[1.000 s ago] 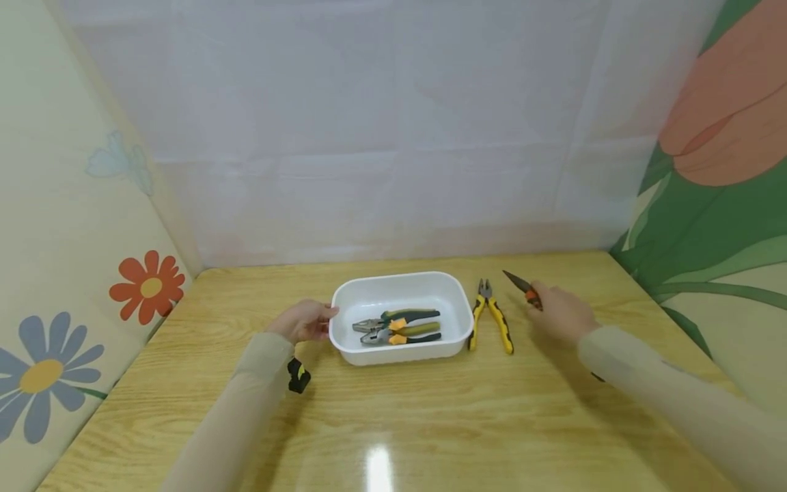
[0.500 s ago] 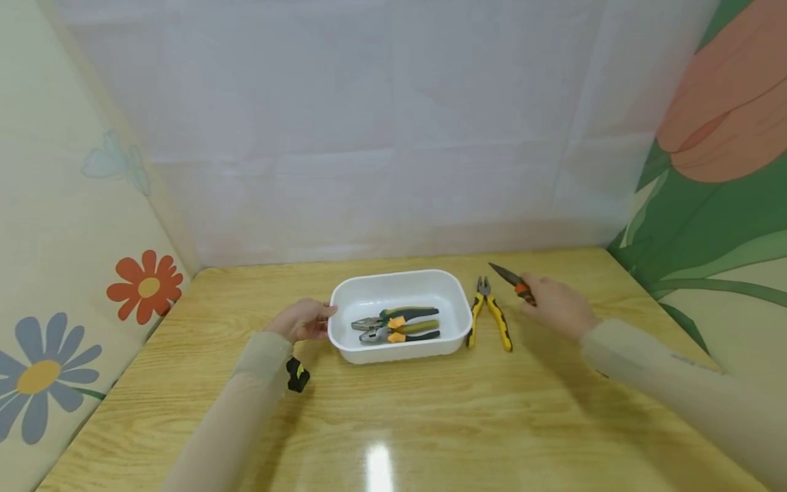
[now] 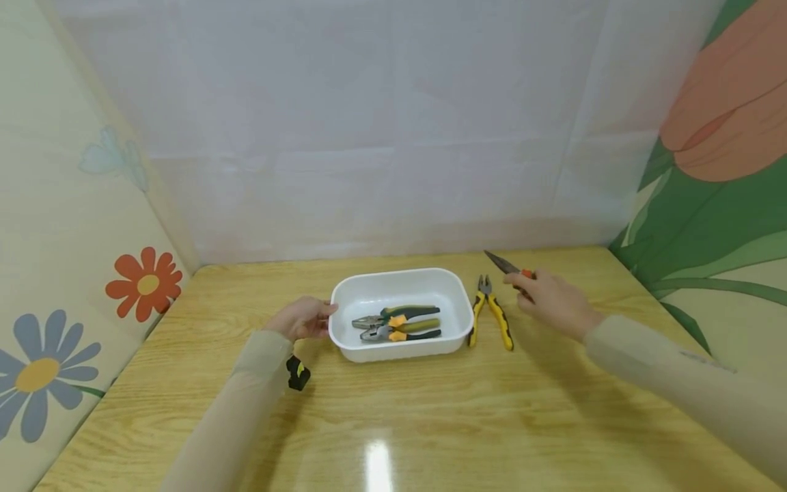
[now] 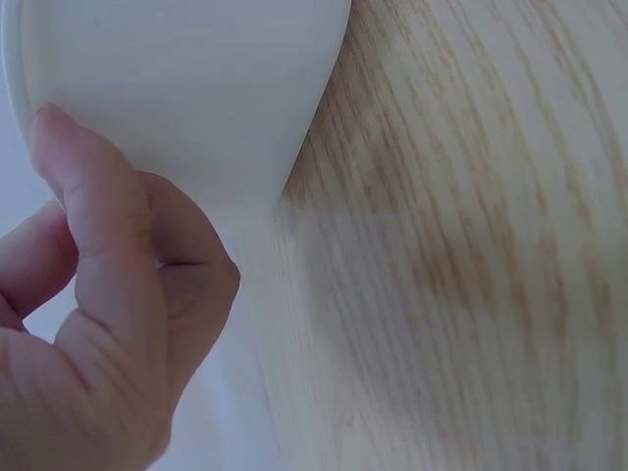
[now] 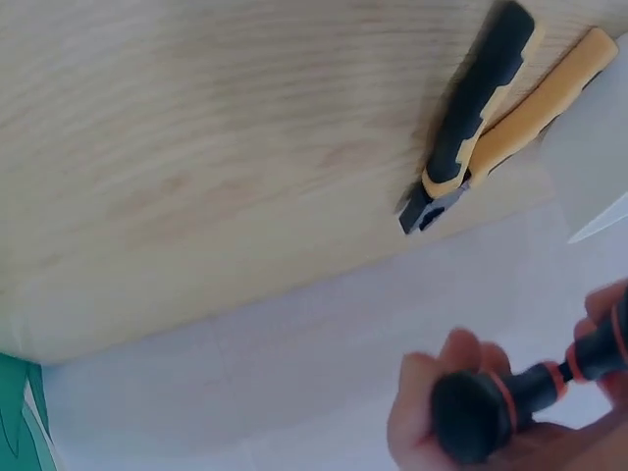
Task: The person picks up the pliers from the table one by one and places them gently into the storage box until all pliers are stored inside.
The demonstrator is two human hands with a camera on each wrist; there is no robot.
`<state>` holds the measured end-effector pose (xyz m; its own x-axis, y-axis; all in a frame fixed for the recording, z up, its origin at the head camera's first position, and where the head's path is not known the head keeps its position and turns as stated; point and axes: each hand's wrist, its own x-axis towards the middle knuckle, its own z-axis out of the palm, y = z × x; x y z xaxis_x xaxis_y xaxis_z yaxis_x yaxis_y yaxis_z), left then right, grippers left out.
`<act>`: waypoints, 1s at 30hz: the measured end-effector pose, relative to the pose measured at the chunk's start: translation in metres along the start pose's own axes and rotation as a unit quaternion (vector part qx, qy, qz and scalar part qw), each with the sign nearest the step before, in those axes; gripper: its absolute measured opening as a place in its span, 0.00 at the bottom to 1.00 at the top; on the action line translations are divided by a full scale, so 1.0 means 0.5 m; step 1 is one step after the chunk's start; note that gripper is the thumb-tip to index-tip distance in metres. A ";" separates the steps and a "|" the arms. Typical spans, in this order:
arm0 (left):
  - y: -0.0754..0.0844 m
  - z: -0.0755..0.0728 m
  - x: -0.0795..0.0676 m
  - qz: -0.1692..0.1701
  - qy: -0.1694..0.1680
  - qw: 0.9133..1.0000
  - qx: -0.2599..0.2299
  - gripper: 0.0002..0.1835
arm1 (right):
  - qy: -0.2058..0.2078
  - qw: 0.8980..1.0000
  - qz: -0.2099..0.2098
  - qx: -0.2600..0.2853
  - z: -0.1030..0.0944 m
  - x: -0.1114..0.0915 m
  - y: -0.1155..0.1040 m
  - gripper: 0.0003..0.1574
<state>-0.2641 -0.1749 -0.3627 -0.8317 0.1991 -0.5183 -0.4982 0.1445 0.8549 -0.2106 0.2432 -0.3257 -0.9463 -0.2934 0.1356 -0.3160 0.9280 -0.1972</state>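
Note:
My left hand [image 3: 300, 318] pinches the rim at the left end of a white plastic tray [image 3: 393, 352], thumb over the edge in the left wrist view. Inside the tray lie pliers [image 3: 406, 335] with orange, black, green and olive handles, close together with their metal heads to the left. My right hand [image 3: 558, 304] grips needle-nose pliers [image 3: 501, 262] above the table, right of the tray; their dark tip points to the far left. In the right wrist view their black-and-red handles [image 5: 471, 417] show. Yellow-and-black pliers [image 3: 501, 324] lie with spread handles between tray and right hand.
The wooden table [image 3: 393, 417] meets a pale cloth backdrop [image 3: 381, 171] at its far edge. Flower-printed panels stand at the left [image 3: 55, 225] and right [image 3: 732, 225]. A small black-and-yellow item [image 3: 298, 373] shows below the left wrist; whether it touches the table I cannot tell.
My right hand has carried the needle-nose pliers a little left and away from me, past the yellow-and-black pliers' head. The left hand and tray have stayed put.

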 end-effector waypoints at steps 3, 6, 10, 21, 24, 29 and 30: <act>0.000 -0.002 -0.001 0.001 0.001 1.000 -0.003 0.19 | 0.003 1.000 -0.011 -0.002 -0.003 0.002 -0.002 0.22; -0.001 -0.003 0.000 0.001 -0.001 1.000 -0.003 0.20 | 0.006 1.000 -0.015 -0.006 -0.005 0.004 -0.006 0.22; -0.002 -0.001 0.003 0.005 -0.011 1.000 -0.008 0.18 | 0.006 1.000 -0.027 -0.012 -0.007 0.007 -0.013 0.22; -0.002 0.004 0.007 0.001 -0.004 1.000 -0.022 0.19 | 0.002 0.997 -0.071 -0.035 -0.006 0.031 -0.053 0.22; -0.003 0.003 0.006 -0.001 0.001 1.000 -0.015 0.21 | 0.005 0.995 -0.092 -0.047 -0.005 0.040 -0.068 0.21; -0.004 0.002 0.006 0.001 0.002 1.000 -0.017 0.20 | 0.023 0.991 -0.120 -0.044 -0.003 0.052 -0.090 0.20; -0.004 0.002 0.006 0.002 0.001 1.000 -0.017 0.20 | 0.027 0.991 -0.124 -0.039 -0.002 0.055 -0.093 0.20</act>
<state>-0.2656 -0.1738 -0.3660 -0.8339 0.1986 -0.5150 -0.5029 0.1113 0.8571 -0.2218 0.1922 -0.3117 -0.8341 -0.5048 0.2226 -0.5308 0.8442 -0.0748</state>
